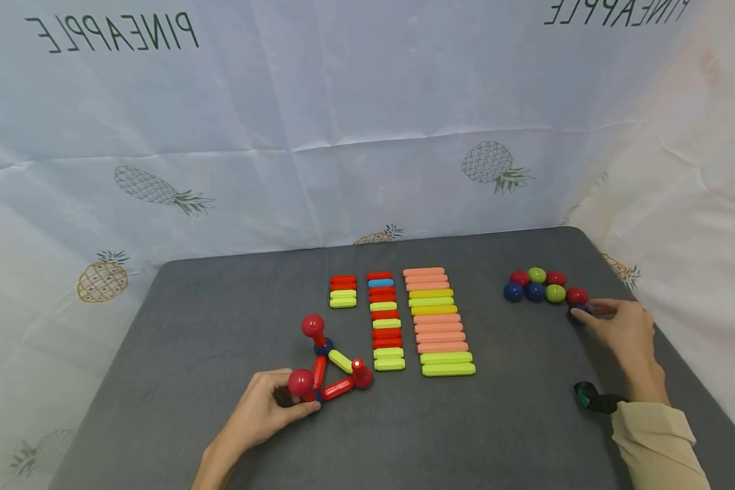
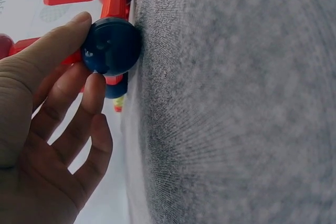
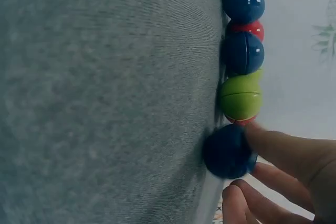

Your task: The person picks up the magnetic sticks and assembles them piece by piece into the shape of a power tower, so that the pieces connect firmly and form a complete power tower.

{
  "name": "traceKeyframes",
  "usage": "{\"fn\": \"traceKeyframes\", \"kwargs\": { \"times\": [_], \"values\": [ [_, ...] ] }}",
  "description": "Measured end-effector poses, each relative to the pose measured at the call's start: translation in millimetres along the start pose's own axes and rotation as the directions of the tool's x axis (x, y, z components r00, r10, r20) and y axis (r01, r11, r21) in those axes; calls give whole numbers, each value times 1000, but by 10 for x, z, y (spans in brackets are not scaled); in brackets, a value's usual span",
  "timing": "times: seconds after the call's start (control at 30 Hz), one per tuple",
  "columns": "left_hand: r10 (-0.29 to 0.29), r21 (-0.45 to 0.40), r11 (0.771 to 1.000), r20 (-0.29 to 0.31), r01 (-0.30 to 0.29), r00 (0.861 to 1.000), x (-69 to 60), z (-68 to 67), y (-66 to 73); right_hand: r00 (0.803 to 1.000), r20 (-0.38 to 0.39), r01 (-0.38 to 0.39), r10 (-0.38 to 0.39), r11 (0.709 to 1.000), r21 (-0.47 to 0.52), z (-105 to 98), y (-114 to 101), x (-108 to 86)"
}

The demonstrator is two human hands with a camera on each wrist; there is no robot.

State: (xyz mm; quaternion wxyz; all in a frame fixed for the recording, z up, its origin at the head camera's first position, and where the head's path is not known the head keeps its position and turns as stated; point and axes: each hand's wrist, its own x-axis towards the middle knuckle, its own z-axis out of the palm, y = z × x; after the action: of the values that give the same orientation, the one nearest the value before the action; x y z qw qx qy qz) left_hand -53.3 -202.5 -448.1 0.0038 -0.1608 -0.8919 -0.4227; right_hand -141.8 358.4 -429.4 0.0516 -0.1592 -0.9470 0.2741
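Note:
A structure of balls and rods stands on the grey table at left of centre: red rods (image 1: pixel 338 388) and a green rod (image 1: pixel 341 361) form a triangle, with upright red rods at its corners, two topped by red balls (image 1: pixel 312 325). My left hand (image 1: pixel 254 415) pinches its near-left blue ball (image 2: pixel 111 46) between thumb and fingers. At the right, my right hand (image 1: pixel 626 337) pinches a loose blue ball (image 3: pixel 229 151) beside a group of red, green (image 3: pixel 240 97) and blue balls.
Between the hands lie columns of short red, green and blue rods (image 1: pixel 388 365) and longer pink, yellow and green rods (image 1: pixel 448 369). A patterned cloth (image 1: pixel 318 102) hangs behind the table (image 1: pixel 220 299). A dark strap (image 1: pixel 597 399) is at the right wrist.

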Motion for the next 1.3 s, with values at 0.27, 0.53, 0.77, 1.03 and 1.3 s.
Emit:
{"fn": "traceKeyframes", "kwargs": {
  "times": [0.27, 0.53, 0.77, 1.03, 1.3],
  "values": [
    [-12, 6, 1000, 3, 12, 1000, 1, -3, 6, 994, 105, -44, 45, 999, -6, -29, 26, 4],
    [-19, 2, 1000, 9, 18, 1000, -5, -6, 0, 995, 98, -8, 11, 999, -34, -16, 12, -45],
    [-22, 8, 1000, 23, 22, 1000, 4, -9, 5, 991, 8, 131, -130, 991, -18, 36, -178, -131],
    [-32, 7, 999, 30, 32, 999, 11, -16, 9, 936, -98, 348, -338, 929, 127, 33, -820, -345],
    [-15, 3, 1000, 24, 15, 1000, 10, -11, -3, 820, -109, 566, -561, 770, 293, 218, -1632, -715]
  ]
}}
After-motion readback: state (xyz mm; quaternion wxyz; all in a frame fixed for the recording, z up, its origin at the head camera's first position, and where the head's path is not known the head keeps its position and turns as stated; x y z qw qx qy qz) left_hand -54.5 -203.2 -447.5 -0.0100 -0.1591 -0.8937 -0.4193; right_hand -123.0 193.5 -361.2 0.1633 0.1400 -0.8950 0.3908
